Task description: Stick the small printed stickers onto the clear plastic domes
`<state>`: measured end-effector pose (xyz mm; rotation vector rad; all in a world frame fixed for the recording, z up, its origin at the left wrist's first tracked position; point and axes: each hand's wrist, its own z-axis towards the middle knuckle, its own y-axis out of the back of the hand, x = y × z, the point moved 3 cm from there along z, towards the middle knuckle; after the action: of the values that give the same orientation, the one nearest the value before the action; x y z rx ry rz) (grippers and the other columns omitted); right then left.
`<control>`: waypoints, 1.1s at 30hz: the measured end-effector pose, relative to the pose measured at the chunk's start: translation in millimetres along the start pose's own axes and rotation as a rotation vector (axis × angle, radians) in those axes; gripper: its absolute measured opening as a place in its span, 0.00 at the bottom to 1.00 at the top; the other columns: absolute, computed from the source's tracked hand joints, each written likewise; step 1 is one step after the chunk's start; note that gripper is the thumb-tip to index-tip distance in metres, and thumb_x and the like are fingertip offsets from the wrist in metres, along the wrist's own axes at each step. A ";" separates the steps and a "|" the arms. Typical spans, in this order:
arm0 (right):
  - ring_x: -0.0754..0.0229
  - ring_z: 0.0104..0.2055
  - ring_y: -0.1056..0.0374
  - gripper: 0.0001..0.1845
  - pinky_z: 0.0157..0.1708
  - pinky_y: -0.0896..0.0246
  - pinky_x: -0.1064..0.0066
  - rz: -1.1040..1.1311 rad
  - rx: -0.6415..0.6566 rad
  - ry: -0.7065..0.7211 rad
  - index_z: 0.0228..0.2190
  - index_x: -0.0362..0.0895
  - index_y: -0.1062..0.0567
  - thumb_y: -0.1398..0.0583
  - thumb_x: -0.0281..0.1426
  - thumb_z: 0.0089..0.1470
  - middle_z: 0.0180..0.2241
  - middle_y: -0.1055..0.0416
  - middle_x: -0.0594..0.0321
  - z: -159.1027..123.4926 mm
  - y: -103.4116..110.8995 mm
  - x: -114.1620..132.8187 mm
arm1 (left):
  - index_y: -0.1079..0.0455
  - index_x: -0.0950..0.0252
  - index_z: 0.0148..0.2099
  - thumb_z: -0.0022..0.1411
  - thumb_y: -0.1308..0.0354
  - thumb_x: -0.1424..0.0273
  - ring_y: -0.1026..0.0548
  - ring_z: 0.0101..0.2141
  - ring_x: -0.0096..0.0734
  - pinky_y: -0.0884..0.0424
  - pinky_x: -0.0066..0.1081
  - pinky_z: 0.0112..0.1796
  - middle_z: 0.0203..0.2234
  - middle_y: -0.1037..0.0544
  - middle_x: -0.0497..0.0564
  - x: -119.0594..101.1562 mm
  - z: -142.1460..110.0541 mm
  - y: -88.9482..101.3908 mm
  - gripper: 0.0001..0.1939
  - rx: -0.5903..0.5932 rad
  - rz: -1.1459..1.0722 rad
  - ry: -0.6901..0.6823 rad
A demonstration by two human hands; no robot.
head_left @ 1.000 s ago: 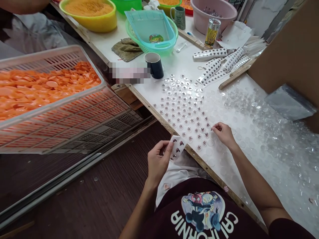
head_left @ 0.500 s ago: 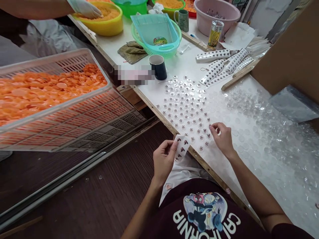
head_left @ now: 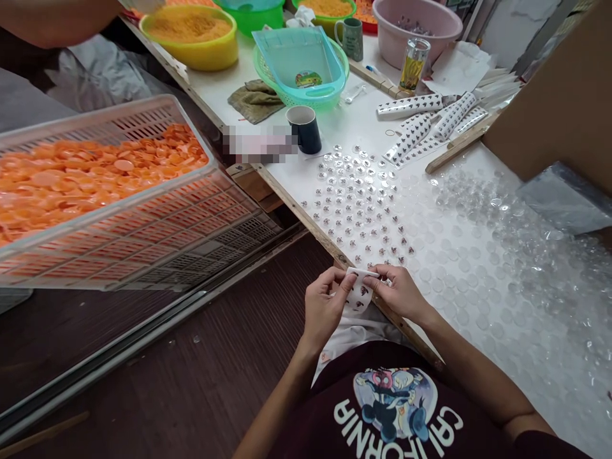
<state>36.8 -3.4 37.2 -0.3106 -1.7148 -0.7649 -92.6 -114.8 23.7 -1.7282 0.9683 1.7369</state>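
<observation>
My left hand [head_left: 327, 303] pinches the left side of a small white sticker sheet [head_left: 357, 298] printed with dark little figures. On the sheet's upper right edge, the thumb and fingers of my right hand [head_left: 394, 290] are closed, so both hands hold it just over the table's wooden edge. The sheet's top looks bent over between the fingers. Beyond my hands, many clear round discs with stickers [head_left: 351, 210] lie in loose rows on the white table. Plain clear discs [head_left: 471, 287] spread out to the right of my right hand.
A white crate [head_left: 191, 191] of orange plastic pieces stands at left. Behind are a dark mug [head_left: 305, 131], a turquoise scoop-shaped tray [head_left: 306, 67], a yellow basin [head_left: 191, 54] and rolled sticker sheets [head_left: 411, 137]. A cardboard box [head_left: 554, 95] rises at right; another person's arm [head_left: 57, 19] reaches in upper left.
My right hand has come from the discs leftward to the sticker sheet and grips its edge. One more stickered disc shows at the right of the rows. The other person's gloved hand has drawn back from the yellow basin.
</observation>
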 end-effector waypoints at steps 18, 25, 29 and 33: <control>0.57 0.42 0.30 0.18 0.51 0.42 0.59 0.035 -0.218 0.162 0.48 0.50 0.31 0.36 0.31 0.56 0.37 0.26 0.66 8.3 -3.1 21.0 | 0.29 0.63 0.26 0.63 0.37 0.60 0.35 0.26 0.28 0.39 0.27 0.27 0.21 0.29 0.46 3.6 -0.9 -1.8 0.16 -0.040 0.085 -0.056; 0.59 0.38 0.29 0.17 0.48 0.36 0.59 0.199 -0.295 0.232 0.47 0.51 0.37 0.38 0.31 0.58 0.32 0.29 0.68 16.3 16.0 25.2 | 0.27 0.63 0.29 0.64 0.39 0.60 0.34 0.26 0.29 0.38 0.28 0.28 0.22 0.28 0.46 8.6 1.7 1.8 0.15 -0.017 0.138 -0.037; 0.58 0.40 0.29 0.22 0.46 0.35 0.61 0.176 -0.499 0.206 0.47 0.52 0.41 0.36 0.33 0.55 0.34 0.29 0.68 50.5 79.5 1.3 | 0.28 0.63 0.28 0.64 0.39 0.60 0.33 0.26 0.28 0.37 0.27 0.28 0.22 0.27 0.47 16.8 4.4 9.0 0.15 -0.049 0.140 -0.002; 0.59 0.35 0.29 0.23 0.42 0.37 0.62 0.025 -0.553 0.034 0.45 0.50 0.40 0.37 0.33 0.49 0.32 0.28 0.68 88.2 124.3 -42.1 | 0.26 0.64 0.30 0.63 0.38 0.60 0.31 0.26 0.29 0.36 0.27 0.27 0.23 0.25 0.47 19.8 8.5 17.3 0.14 -0.077 0.129 0.033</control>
<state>53.0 153.7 28.3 -0.6894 -1.4395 -1.2142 -112.6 -121.6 6.0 -1.7828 1.0612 1.8533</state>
